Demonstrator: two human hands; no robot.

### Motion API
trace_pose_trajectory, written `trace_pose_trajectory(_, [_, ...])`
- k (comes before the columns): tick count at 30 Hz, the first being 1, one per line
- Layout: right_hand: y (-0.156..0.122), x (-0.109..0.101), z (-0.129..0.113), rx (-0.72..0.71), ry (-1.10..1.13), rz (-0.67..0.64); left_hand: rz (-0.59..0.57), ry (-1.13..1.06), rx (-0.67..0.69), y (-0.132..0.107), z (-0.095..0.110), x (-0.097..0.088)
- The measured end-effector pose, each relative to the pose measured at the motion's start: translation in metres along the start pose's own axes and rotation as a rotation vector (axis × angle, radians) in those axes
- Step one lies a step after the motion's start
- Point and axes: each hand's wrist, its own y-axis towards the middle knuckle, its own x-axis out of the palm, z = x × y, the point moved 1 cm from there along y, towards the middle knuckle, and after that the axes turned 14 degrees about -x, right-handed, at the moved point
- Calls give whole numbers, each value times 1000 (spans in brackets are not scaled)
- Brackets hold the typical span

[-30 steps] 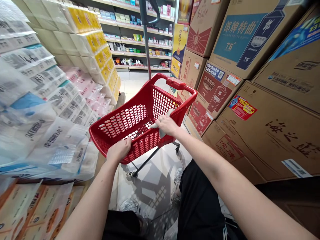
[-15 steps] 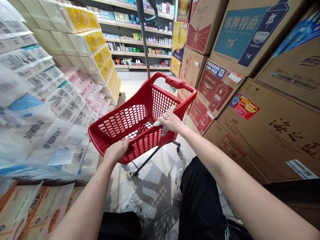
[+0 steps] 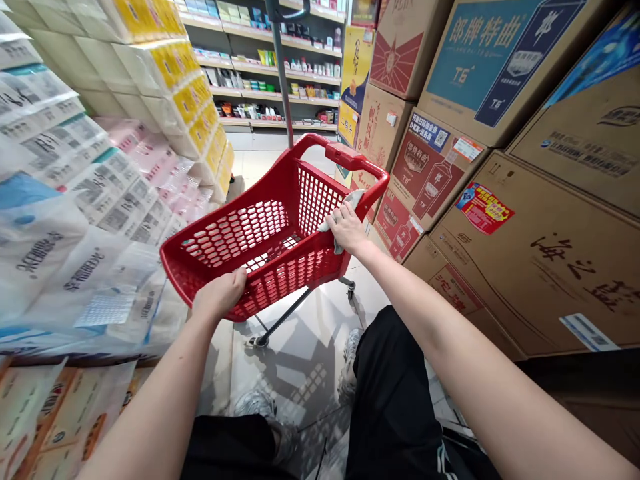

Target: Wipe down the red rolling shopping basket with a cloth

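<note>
A red plastic wheeled shopping basket (image 3: pixel 287 283) with mesh walls stands in front of me, its long handle pole (image 3: pixel 283 80) rising at the far end. My left hand (image 3: pixel 220 295) grips its near rim, fingers curled over the edge. My right hand (image 3: pixel 347 228) presses a crumpled white cloth (image 3: pixel 354 199) against the right rim. Part of the cloth drapes to either side of my fingers, and the rest is hidden beneath my palm. The basket's interior holds nothing I can see.
Stacked plastic-wrapped tissue packs (image 3: pixel 85 220) tower close on the left. Cardboard liquor cartons (image 3: pixel 520 267) wall the right side. Goods shelves (image 3: pixel 270 80) stand ahead beyond a narrow tiled aisle (image 3: pixel 295 360). My sneakers (image 3: pixel 255 403) and black shorts (image 3: pixel 395 393) show below.
The basket has swung left in the picture, towards the tissue stacks, with my left hand following. My right hand and the cloth sit higher along the rim. The shelves have shifted upward.
</note>
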Motion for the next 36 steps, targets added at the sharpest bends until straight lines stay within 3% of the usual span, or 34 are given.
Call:
trace_pose_trajectory(3, [5, -2, -15, -11, 1, -20, 0, -4, 4, -4, 2, -1])
trace_pose_trajectory(9, [20, 12, -86, -101, 67, -2, 10, -8, -5, -15, 7, 0])
trace_pose_trajectory(11, [22, 16, -98, -122, 75, 13, 15, -7, -10, -15, 5, 0])
trace_pose_trajectory(14, [21, 16, -91, -242, 105, -2, 5, 1, -13, -14, 1, 0])
trace_pose_trajectory(18, [12, 9, -41, -354, 135, -50, -30, 9, 22, -12, 0, 0])
trace_pose_trajectory(22, [-3, -2, 9, -188, 149, -3, -3, 10, 26, -12, 4, 1])
trace_pose_trajectory(25, [-21, -7, 14, -76, 251, 133, 8, 25, 4, -13, 6, 2])
trace_pose_trajectory(29, [-49, 8, -25, 285, 409, 401, 21, 53, -2, -15, 9, 3])
trace_pose_trajectory(31, [-55, 23, -54, 434, 472, 442, 32, 64, 3, -16, 11, 4])
trace_pose_trajectory(36, [-38, 55, -113, 425, 521, 360, 31, 88, 9, -19, 14, 7])
